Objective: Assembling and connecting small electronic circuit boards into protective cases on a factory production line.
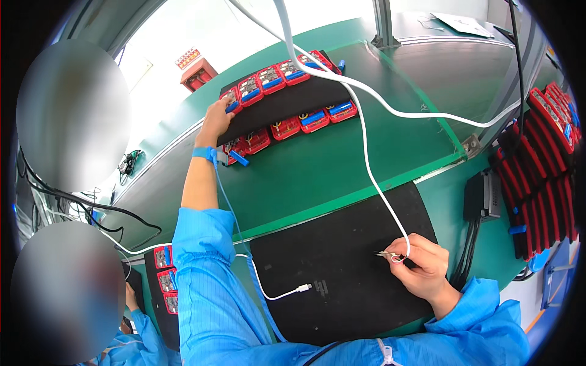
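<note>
My left hand reaches far out to the left end of a black strip. Its fingers are closed on the leftmost red case, which has a blue cylinder in it; the fingers partly cover it. More red cases with blue cylinders and circuit parts stand in a row beside it. On the right, my right hand pinches the end of a white cable above a black mat. A small metal tip sticks out leftward from the fingers. A blue wrist strap circles my left wrist.
A white plug lies on the mat. A second row of red cases lies nearer on the green table. Stacked black trays stand at right beside a black box. A co-worker's sleeve shows lower left.
</note>
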The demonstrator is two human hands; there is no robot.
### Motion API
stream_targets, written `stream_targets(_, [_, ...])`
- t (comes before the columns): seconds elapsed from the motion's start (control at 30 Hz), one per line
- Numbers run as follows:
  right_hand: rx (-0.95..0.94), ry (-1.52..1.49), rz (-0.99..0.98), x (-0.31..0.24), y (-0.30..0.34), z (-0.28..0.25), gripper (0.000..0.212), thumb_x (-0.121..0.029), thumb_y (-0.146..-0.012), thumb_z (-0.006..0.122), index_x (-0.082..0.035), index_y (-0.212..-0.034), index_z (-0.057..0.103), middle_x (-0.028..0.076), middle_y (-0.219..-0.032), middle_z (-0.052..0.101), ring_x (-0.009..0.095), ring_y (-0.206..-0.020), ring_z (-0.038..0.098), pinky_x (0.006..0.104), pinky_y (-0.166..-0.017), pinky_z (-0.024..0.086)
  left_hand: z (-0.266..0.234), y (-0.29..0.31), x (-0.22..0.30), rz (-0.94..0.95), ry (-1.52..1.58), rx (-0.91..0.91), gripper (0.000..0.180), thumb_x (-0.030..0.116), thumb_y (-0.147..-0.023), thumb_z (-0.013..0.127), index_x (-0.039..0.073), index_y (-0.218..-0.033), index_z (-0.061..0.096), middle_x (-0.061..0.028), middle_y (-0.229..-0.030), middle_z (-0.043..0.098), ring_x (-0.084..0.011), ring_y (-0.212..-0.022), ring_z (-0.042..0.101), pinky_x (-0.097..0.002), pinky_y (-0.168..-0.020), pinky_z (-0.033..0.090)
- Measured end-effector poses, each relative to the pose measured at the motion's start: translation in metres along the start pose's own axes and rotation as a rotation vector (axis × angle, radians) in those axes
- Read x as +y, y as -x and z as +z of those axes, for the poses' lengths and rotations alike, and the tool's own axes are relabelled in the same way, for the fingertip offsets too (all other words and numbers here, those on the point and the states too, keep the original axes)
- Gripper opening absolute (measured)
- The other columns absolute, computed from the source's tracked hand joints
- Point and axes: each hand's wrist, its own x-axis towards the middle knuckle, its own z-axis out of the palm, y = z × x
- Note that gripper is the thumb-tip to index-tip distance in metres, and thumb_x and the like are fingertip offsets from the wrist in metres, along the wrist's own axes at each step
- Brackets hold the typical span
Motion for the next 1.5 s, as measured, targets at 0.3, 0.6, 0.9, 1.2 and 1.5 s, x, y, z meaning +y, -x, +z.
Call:
stream_targets(0.3, [-0.078, 0.001, -0.022, -0.002, 0.002, 0.012, 0.011, 0.007, -0.071, 0.069, 0.000, -0.079, 0.065, 0.010, -0.076, 0.066, 0.021, -0.066, 0.066, 0.0286, -0.060, 0.054, -0.039, 0.065, 0.030, 0.195, -0.006, 0.266, 0.029, 0.016, -0.083, 0.067, 0.001, -0.107, 0.063, -0.0184, -0.107, 0.063, -0.0367, -0.101, 0.058, -0.0412, -0.089, 0.046])
stream_targets(0.6, [-0.143, -0.046, -0.032, -0.004, 0.011, 0.021, 0.008, 0.011, -0.077, 0.065, 0.005, -0.079, 0.061, 0.011, -0.076, 0.063, 0.017, -0.068, 0.063, 0.0258, -0.063, 0.051, -0.170, 0.332, 0.129, -0.082, 0.272, -0.334, 0.030, 0.020, -0.082, 0.066, -0.001, -0.103, 0.064, -0.0169, -0.092, 0.068, -0.0279, -0.084, 0.067, -0.0362, -0.075, 0.052])
stream_targets(0.9, [-0.171, -0.131, 0.003, -0.004, 0.024, 0.027, 0.005, 0.009, -0.083, 0.062, 0.004, -0.085, 0.062, 0.007, -0.078, 0.062, 0.011, -0.069, 0.061, 0.0219, -0.061, 0.051, -0.126, 0.484, -0.002, -1.055, -0.190, -0.075, 0.117, 0.063, -0.053, 0.082, -0.004, -0.138, 0.038, -0.0383, -0.125, 0.048, -0.0467, -0.127, 0.042, -0.0479, -0.103, 0.038])
stream_targets(1.2, [-0.158, -0.171, 0.001, 0.000, 0.024, 0.025, 0.005, 0.007, -0.084, 0.062, 0.004, -0.088, 0.064, 0.006, -0.080, 0.063, 0.010, -0.070, 0.062, 0.0209, -0.062, 0.050, -0.111, 0.486, 0.008, -1.181, -0.009, 0.122, 0.126, 0.050, -0.052, 0.084, -0.002, -0.146, 0.019, -0.0317, -0.135, 0.038, -0.0428, -0.129, 0.034, -0.0477, -0.107, 0.033])
stream_targets(1.5, [-0.065, -0.241, 0.058, 0.006, 0.025, 0.025, 0.009, 0.004, -0.083, 0.067, 0.004, -0.092, 0.065, 0.006, -0.085, 0.066, 0.012, -0.078, 0.066, 0.0234, -0.070, 0.054, -0.100, 0.418, 0.156, -0.151, 0.300, 0.055, 0.113, 0.031, -0.051, 0.088, 0.006, -0.144, 0.030, -0.0207, -0.140, 0.037, -0.0366, -0.130, 0.036, -0.0420, -0.109, 0.031])
